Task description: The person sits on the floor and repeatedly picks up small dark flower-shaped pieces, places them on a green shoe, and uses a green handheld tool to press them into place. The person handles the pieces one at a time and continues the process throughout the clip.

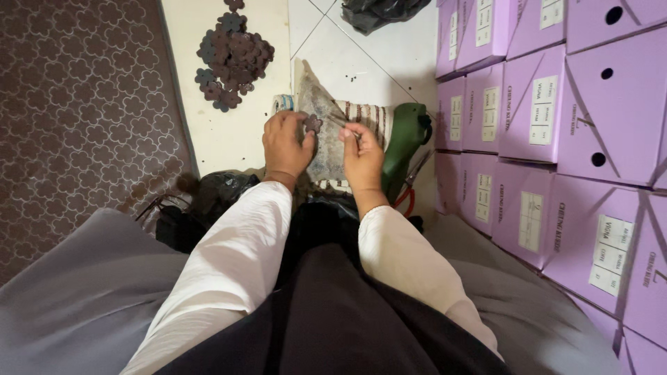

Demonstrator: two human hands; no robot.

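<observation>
My left hand holds a small dark flower-shaped piece between thumb and fingers. My right hand is closed on a thin metal tool whose tip points at that piece. Both hands hover over a worn grey cloth with striped edge on the white tile floor. My white sleeves and dark lap fill the lower part of the view.
A pile of similar dark flower pieces lies on a pale sheet farther off. Stacked lilac boxes wall the right side. A green object, red-handled scissors, black plastic bags and a patterned brown rug surround me.
</observation>
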